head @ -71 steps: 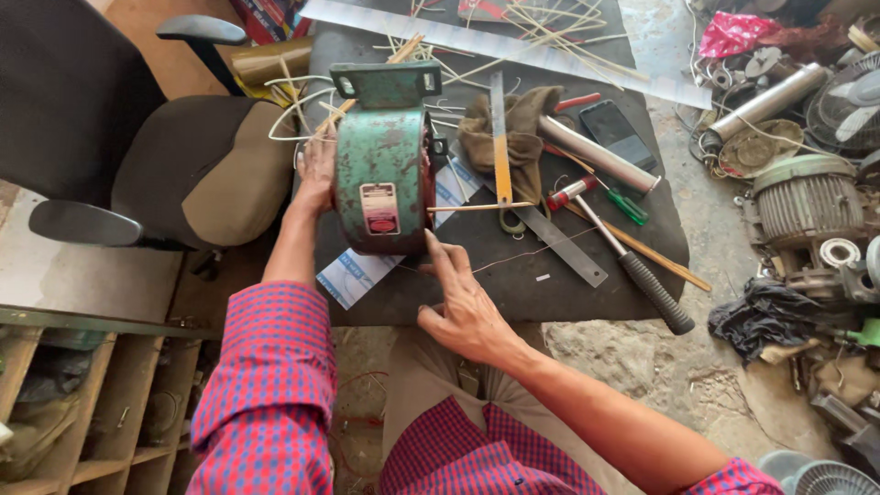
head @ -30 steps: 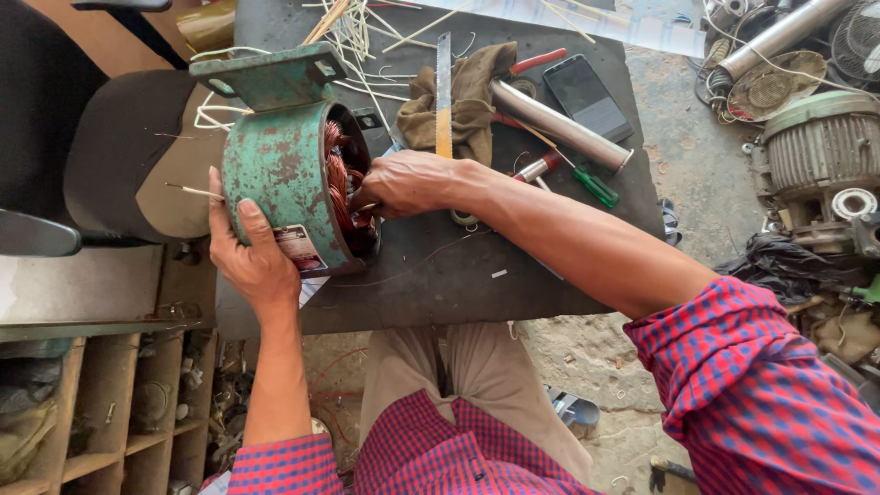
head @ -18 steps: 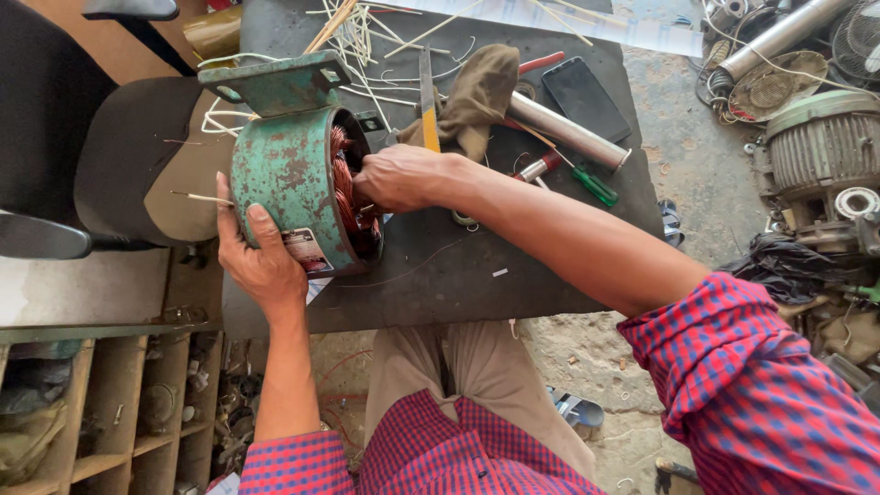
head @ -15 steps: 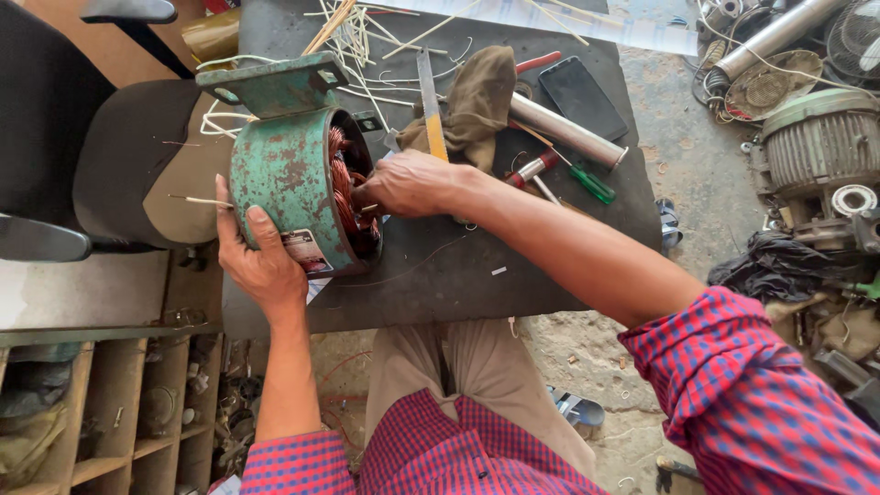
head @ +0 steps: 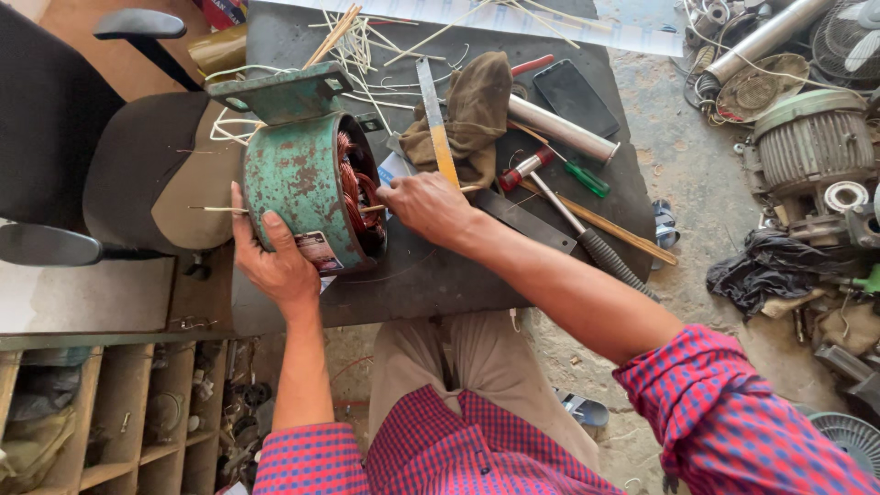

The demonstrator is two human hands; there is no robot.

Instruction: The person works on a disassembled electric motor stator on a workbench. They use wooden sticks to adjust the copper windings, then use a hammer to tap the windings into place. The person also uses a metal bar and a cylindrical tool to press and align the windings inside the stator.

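Motor housing (head: 307, 183), green and rust-flecked, lies on its side at the near-left part of the dark table (head: 431, 284), open end turned toward my right. Copper windings (head: 353, 188) show inside that opening. I take this housing as the reference for everything below.

My left hand (head: 270, 261) grips the housing from the near side; its fingers (head: 240, 215) wrap the curved shell, thumb pressed on the shell just above a pale label (head: 321, 249). A thin stick (head: 215, 209) juts out of the housing's far-left side, passing just beside those fingers.

My right hand (head: 426, 203) sits just right of the opening. Its fingers are pinched together on a thin sliver (head: 371, 208) that runs into the windings. How far the sliver goes in, I cannot tell.

Beyond the housing's mounting foot (head: 280, 92) lies a scatter of pale sticks (head: 357, 41). Right of the housing, past my right hand, are a steel ruler (head: 433, 105), an olive cloth (head: 467, 115), a grey tube (head: 561, 130), a green-handled screwdriver (head: 582, 176) and a hammer (head: 573, 225). Left of the housing stands an office chair (head: 137, 170).
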